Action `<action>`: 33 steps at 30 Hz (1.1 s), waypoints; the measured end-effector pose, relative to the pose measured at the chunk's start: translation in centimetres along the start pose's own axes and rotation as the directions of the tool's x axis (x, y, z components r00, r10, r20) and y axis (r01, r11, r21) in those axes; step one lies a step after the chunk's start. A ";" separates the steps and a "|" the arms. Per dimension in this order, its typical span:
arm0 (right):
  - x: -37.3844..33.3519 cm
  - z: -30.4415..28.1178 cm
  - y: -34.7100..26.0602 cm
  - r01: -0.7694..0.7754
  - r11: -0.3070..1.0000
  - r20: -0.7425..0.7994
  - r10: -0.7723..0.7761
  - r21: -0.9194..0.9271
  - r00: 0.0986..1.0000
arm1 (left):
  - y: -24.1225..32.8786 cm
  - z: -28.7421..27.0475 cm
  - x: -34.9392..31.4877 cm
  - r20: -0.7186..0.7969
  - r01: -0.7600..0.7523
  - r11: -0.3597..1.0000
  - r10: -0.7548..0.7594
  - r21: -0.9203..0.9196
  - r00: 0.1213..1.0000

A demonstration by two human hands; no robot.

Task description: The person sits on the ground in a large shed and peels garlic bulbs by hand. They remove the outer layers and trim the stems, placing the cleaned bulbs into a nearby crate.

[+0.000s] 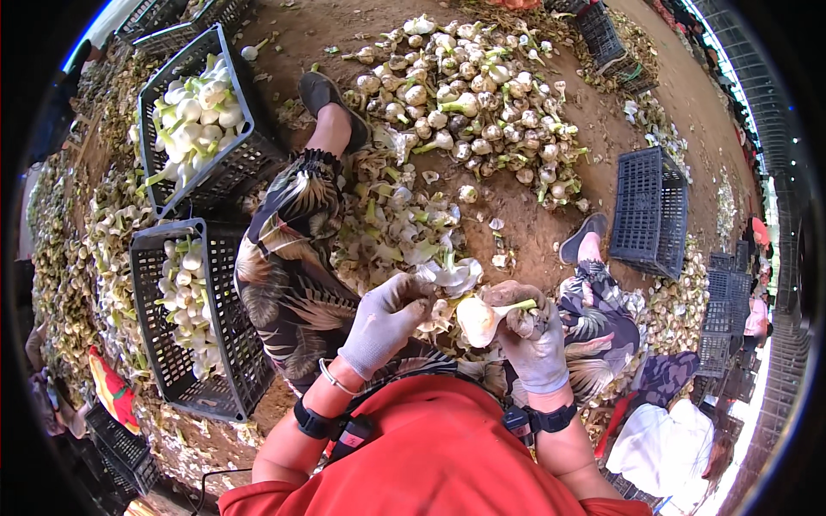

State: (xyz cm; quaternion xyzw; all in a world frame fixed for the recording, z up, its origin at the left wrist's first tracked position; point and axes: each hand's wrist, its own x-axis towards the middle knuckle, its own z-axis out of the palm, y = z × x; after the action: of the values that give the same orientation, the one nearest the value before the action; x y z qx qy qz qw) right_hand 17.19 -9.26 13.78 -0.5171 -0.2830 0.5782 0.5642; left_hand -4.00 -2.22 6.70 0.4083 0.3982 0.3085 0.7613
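My right hand [531, 337], in a dirty pale glove, is closed round the green stem of a garlic bulb [476, 322]. The bulb is white and peeled-looking, its round end turned to the left. My left hand [386, 322], gloved too, is beside it with thumb and fingers pinched together. Yellowish garlic skin [440, 315] shows right at those fingertips; whether they grip it I cannot make out. Beyond my hands, between my legs, is a heap of loose garlic skins [396, 225].
A large pile of unpeeled garlic [482, 95] lies ahead on the dirt floor. On my left stand a black crate of white bulbs [249, 142] and another crate [228, 301] partly filled with them. A dark crate [647, 215] is at the right, near a white sack [662, 447].
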 end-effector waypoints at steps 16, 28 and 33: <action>0.7 1.1 -0.4 0.133 0.932 0.148 -0.087 -0.336 0.985 | 1.3 -1.1 -1.1 0.019 0.099 0.995 -0.099 0.001 0.995; 0.9 3.2 -1.6 0.431 0.589 0.319 -0.290 -0.684 0.902 | 0.6 -1.6 -1.1 0.109 0.145 0.969 -0.125 -0.201 0.986; 1.0 2.8 -0.9 0.376 0.625 0.231 -0.303 -0.684 0.924 | 0.3 -2.0 -1.0 0.113 0.163 0.958 -0.139 -0.234 0.984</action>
State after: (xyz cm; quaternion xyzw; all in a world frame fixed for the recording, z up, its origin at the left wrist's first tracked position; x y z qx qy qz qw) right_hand 15.11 -7.36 15.21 -0.6048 -0.6040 0.3280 0.4024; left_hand -6.25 -2.10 6.61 0.2948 0.3507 0.2759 0.8450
